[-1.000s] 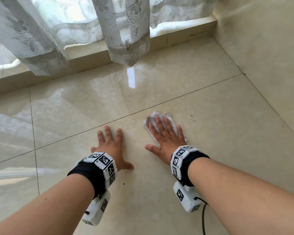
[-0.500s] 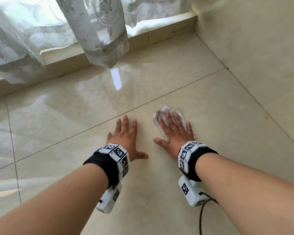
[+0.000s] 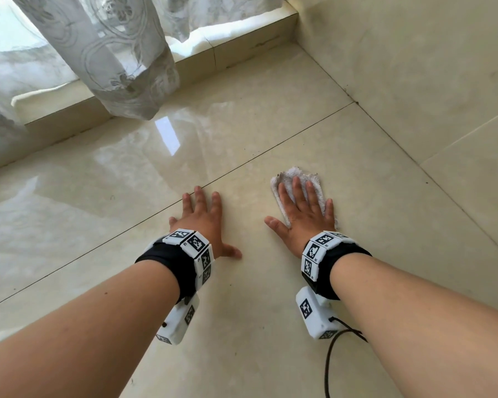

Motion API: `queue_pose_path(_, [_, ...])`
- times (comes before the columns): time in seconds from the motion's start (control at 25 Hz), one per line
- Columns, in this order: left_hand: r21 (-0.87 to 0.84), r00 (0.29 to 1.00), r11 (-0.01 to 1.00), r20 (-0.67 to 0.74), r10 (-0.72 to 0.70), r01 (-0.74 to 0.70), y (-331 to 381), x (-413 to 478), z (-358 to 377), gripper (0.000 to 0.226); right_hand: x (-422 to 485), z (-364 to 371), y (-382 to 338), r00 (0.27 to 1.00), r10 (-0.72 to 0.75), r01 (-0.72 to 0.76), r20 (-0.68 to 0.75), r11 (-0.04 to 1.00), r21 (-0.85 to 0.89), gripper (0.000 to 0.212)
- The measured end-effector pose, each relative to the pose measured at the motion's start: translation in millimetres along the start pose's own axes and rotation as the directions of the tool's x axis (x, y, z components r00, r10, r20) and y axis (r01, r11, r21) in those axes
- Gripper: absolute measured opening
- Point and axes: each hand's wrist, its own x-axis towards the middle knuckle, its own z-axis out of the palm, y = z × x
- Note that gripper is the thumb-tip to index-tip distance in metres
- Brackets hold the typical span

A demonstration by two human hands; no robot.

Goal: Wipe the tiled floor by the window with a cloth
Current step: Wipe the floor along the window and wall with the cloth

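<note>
**Count by the window**

Two hands: left hand point(image 3: 202, 219) and right hand point(image 3: 302, 218). One cloth point(image 3: 298, 175). Two marker bands: left wristband point(image 3: 190, 248) and right wristband point(image 3: 318, 249). Two white units slung under the wrists: left box point(image 3: 180, 320) and right box point(image 3: 314, 315). One dark cord point(image 3: 327, 366). One raised ledge point(image 3: 250, 48). The curtain point(image 3: 121, 61) is too bunched to count its panels.

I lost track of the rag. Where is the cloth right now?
In the head view the cloth lies flat on the floor tile right of centre, pressed under the right hand, just past the grout line.
</note>
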Motion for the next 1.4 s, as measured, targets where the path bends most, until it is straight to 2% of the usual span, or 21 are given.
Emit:
queue_pose_path(0.2, [-0.032,0.998,0.998,0.042,-0.053,0.054,-4.0,-4.3,15.5,0.145,-5.2,-1.2,9.9,0.997,0.081,-0.08,-0.011,0.996,0.028,0.08])
queue_pose_path(0.48, [-0.078,0.99,0.991,0.098,-0.102,0.109,5.1,-8.2,27.9,0.149,-8.9,-4.6,4.8,0.996,0.082,-0.081,0.018,0.995,-0.051,0.086])
queue_pose_path(0.56, [-0.085,0.986,0.988,0.117,-0.119,0.129,5.2,-8.3,26.6,0.15,-10.9,-2.2,-3.3,0.999,0.019,-0.016,0.036,0.998,-0.068,0.086])
queue_pose_path(0.64, [-0.085,0.984,0.986,0.123,-0.13,0.141,3.1,-10.0,27.4,0.151,-17.5,6.5,-14.2,0.993,-0.103,0.108,0.052,0.989,-0.096,0.084])
queue_pose_path(0.8, [-0.096,0.985,0.986,0.116,-0.127,0.138,-3.5,-13.4,34.5,0.151,-36.0,28.1,-36.6,0.95,-0.299,0.309,0.085,0.938,-0.158,0.079])
queue_pose_path(1.08, [-0.085,0.983,0.983,0.1,-0.153,0.161,-16.1,-16.2,45.6,0.152,-42.5,41.7,-51.1,0.894,-0.416,0.444,0.166,0.874,-0.2,0.069])
queue_pose_path(1.16, [-0.096,0.982,0.982,0.107,-0.153,0.163,-17.9,-18.0,46.6,0.152,-38.7,38.8,-45.0,0.902,-0.402,0.429,0.159,0.878,-0.214,0.07])
queue_pose_path(1.4, [-0.123,0.981,0.978,0.116,-0.154,0.168,-19.8,-18.9,38.2,0.151,-19.3,20.6,-16.8,0.977,-0.211,0.214,0.038,0.968,-0.131,0.076])
